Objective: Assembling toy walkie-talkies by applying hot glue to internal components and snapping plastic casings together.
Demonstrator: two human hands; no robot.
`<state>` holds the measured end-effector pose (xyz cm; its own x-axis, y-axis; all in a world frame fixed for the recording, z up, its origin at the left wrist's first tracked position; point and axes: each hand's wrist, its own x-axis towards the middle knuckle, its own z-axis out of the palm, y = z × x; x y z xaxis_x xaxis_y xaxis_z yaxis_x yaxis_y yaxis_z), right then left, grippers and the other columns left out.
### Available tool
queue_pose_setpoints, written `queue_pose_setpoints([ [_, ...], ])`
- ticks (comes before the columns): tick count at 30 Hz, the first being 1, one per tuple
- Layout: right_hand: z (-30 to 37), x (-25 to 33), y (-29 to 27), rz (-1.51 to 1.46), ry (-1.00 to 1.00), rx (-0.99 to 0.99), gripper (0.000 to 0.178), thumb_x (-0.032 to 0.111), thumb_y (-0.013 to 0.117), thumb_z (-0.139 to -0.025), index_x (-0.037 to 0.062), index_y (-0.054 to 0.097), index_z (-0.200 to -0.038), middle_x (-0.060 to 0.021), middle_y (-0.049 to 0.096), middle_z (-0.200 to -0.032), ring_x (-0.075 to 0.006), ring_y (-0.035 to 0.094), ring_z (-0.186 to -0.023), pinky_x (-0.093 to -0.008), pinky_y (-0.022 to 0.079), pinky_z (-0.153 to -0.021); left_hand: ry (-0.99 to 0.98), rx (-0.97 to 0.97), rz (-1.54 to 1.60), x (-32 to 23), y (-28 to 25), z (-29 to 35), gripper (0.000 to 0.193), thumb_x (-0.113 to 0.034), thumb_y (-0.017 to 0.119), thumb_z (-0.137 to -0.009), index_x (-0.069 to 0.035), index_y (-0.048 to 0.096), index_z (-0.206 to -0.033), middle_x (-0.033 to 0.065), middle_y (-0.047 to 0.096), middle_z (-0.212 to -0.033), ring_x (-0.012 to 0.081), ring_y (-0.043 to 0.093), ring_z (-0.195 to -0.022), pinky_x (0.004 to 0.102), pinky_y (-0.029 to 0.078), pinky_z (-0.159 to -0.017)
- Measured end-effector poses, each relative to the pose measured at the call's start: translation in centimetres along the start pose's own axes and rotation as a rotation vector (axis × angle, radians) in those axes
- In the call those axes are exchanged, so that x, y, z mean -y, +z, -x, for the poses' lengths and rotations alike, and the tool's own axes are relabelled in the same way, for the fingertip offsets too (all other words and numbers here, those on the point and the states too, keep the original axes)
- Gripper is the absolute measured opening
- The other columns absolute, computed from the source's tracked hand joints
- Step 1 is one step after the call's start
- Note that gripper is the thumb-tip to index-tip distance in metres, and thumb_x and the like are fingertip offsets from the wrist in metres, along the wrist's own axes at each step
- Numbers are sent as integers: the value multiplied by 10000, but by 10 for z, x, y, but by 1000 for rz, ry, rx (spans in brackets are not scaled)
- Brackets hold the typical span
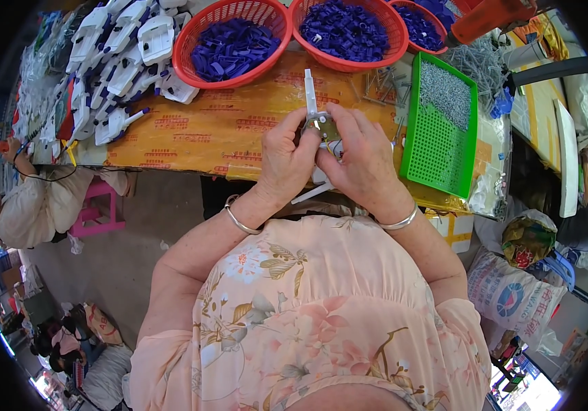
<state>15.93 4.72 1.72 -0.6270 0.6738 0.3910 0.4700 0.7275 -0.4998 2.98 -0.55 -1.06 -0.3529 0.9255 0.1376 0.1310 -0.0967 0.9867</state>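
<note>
White plastic assembly (320, 124) sits pinched between your left hand (283, 156) and right hand (364, 156). A green tray (438, 154) of small metal pieces (444, 89) lies on the worktop (201, 130)

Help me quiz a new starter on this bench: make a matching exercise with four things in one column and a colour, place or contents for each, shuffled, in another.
Column one
1. Left basket
2. Green tray
3. Stool
4. White part

Column two
A. pink
B. between left hand and right hand
C. holds blue pieces
D. holds silver pieces

Pairs: 1-C, 2-D, 3-A, 4-B
</note>
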Motion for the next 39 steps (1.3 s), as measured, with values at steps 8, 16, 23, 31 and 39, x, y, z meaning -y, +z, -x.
queue_pose_setpoints([
  [8,0,-1,1,14,7,20,554,156,682,-658,-26,498,-1147,-148,580,-967,-294,569,-893,-388,429,-724,-7,-10,-24,-2,2,-2,161,-71,516,-888,18,590,-1001,51,595,-714,84,517,-627,249,432,-561],
  [16,-1,-2,1,9,0,29,568,167,681,-656,-31,501,-1157,-150,586,-967,-290,568,-899,-391,426,-747,18,-20,-36,0,0,-3,161,-57,504,-877,27,588,-986,78,597,-720,103,522,-633,259,437,-574],
  [23,-2,-4,1,-11,13,43,561,176,681,-667,-32,505,-1158,-161,590,-988,-296,570,-913,-394,427,-758,12,-8,-23,3,-1,-3,183,-33,493,-860,27,580,-1010,51,602,-737,91,518,-638,263,439,-573],
  [31,-7,-8,-13,-260,74,95,473,157,681,-690,-13,545,-1110,-163,590,-971,-319,568,-878,-403,431,-751,-96,104,215,6,-7,1,272,-5,478,-855,33,543,-1117,49,615,-930,84,555,-828,230,459,-721],
  [39,-17,-14,-20,-63,-110,50,285,67,642,-705,34,593,-984,-107,590,-917,-288,570,-851,-387,419,-748,-67,149,245,1,-6,0,280,8,470,-869,36,541,-1138,55,625,-952,85,565,-858,232,464,-747],
])
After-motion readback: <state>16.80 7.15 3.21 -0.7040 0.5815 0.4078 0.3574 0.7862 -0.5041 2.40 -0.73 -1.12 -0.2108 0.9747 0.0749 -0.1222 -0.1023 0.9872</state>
